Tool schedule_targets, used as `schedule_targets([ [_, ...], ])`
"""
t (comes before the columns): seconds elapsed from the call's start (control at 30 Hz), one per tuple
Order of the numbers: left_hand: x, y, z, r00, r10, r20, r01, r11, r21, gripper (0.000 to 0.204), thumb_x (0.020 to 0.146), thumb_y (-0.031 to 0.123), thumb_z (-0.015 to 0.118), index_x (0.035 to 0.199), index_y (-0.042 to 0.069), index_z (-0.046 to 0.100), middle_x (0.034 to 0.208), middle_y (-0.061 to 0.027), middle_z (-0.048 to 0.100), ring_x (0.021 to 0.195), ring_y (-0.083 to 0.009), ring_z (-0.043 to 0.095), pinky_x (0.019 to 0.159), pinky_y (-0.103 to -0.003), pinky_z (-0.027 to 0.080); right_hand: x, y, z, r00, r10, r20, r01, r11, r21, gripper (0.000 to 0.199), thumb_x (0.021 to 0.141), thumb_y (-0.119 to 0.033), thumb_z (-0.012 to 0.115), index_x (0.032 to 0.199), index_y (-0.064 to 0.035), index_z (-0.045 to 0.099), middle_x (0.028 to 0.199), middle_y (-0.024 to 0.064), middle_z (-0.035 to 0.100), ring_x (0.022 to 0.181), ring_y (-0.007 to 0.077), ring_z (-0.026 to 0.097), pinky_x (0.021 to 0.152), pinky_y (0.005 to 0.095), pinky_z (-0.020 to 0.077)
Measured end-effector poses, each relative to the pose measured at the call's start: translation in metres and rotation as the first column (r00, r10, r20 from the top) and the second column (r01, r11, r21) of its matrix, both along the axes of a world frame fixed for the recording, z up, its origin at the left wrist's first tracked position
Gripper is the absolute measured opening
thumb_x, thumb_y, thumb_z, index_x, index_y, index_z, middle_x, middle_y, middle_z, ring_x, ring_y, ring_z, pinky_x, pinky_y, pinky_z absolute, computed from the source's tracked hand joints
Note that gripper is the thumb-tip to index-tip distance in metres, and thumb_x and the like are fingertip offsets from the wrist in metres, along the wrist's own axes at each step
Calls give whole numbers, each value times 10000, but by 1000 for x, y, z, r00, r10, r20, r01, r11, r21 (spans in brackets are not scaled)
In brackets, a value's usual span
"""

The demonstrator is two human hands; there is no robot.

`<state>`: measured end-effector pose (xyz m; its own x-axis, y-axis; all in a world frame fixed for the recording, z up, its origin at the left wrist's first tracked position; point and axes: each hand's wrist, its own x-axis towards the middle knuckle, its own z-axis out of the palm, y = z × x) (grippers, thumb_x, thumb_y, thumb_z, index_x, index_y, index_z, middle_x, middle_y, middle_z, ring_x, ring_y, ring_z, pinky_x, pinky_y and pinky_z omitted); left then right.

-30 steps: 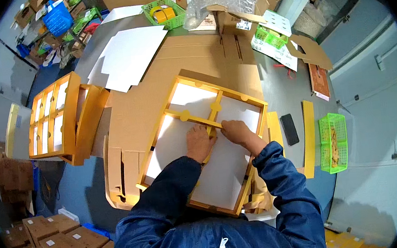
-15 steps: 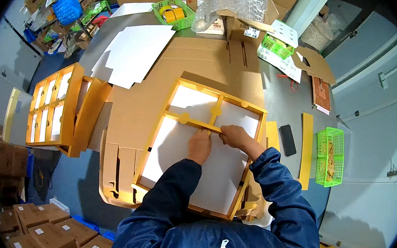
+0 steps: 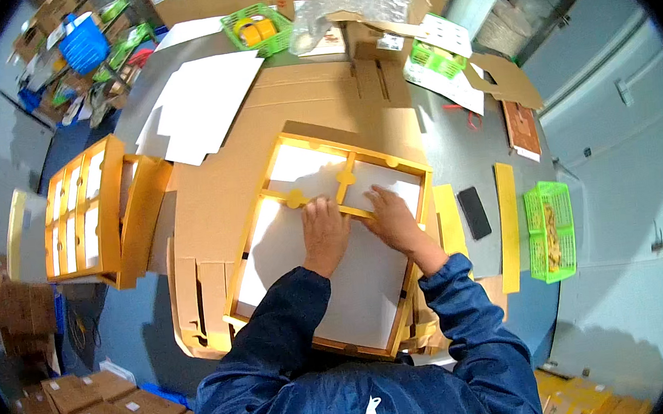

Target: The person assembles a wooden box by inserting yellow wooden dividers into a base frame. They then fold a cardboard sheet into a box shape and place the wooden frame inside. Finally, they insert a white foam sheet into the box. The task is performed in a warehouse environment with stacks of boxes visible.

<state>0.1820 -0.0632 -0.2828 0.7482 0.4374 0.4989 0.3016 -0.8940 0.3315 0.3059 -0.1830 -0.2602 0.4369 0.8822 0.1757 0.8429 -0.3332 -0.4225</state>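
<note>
A shallow yellow wooden tray (image 3: 237, 289) with a white bottom lies tilted on the cardboard in front of me. Yellow divider strips (image 3: 344, 177) with rounded tabs split its far part into two compartments, and a crosswise strip (image 3: 274, 194) bounds the large near one. My left hand (image 3: 325, 235) rests on this crosswise strip, fingers stretched side by side over it. My right hand (image 3: 390, 221) lies at the strip's right part, fingers slightly bent and apart, tips reaching into the far right compartment. Neither hand appears to lift anything.
Two yellow compartment frames (image 3: 120, 211) stand at the left. White sheets (image 3: 206, 103), a green basket with tape rolls (image 3: 276, 41) and bubble wrap (image 3: 352, 5) lie at the back. To the right are a black phone (image 3: 474, 213), a yellow strip (image 3: 507, 226) and another green basket (image 3: 563, 228).
Both hands have loosened from their pinch on the crosswise strip. The left fingers now stretch flat over it, while the right fingers reach beyond it. The whole view has shifted somewhat.
</note>
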Motion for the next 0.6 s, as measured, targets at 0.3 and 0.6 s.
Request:
schedule_targets([
  [0.3,73,-40,-2,727,-630,-271,621,773,-129,245,761,258,658,848,49,566,868,-113,563,873,-285,543,803,-408,421,-52,-109,-34,789,-545,-284,496,837,-230,526,764,-212,631,1175,36,418,1065,287,536,949,444,547,796,493,453],
  [0.6,77,-35,-36,720,-597,-355,653,756,53,29,807,94,500,780,86,508,780,-94,518,776,-253,537,714,-365,426,-51,-100,-27,761,-589,-272,518,804,-293,245,782,-144,526,909,64,495,761,296,593,709,455,586,651,509,476],
])
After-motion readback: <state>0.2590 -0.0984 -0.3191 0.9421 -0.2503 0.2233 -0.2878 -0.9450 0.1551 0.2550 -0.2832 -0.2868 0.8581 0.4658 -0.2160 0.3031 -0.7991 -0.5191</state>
